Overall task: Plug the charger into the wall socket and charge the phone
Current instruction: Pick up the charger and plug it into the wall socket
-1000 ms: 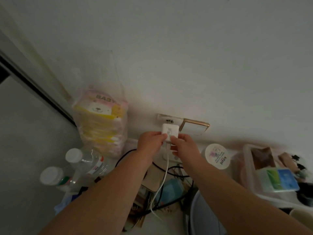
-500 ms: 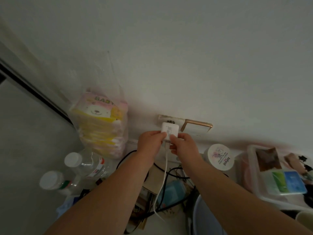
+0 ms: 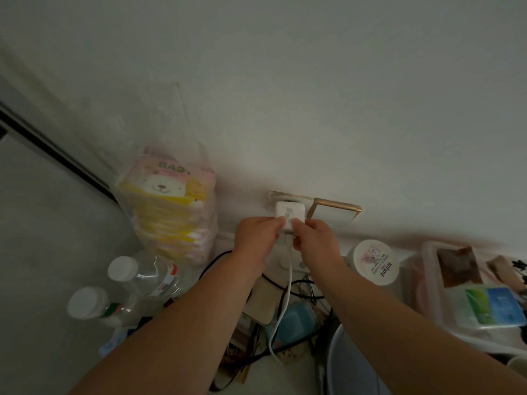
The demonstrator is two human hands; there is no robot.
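Fingertips of the left hand [image 3: 258, 238] and the right hand [image 3: 315, 240] pinch the lower edges of the white charger [image 3: 288, 215] from either side, closed firmly on it, a two-sided grip that probably keeps the block square while it is pressed against the wall socket [image 3: 281, 197]; whether the prongs are fully seated is hidden behind it. Its white cable [image 3: 286, 292] hangs straight down between the wrists into a tangle of dark cords, with no phone that I can identify. The dim cluttered surface below the white wall [image 3: 313, 95] holds a baby tissue pack [image 3: 168, 212], two water bottles [image 3: 134, 276] and a round tub [image 3: 372, 262].
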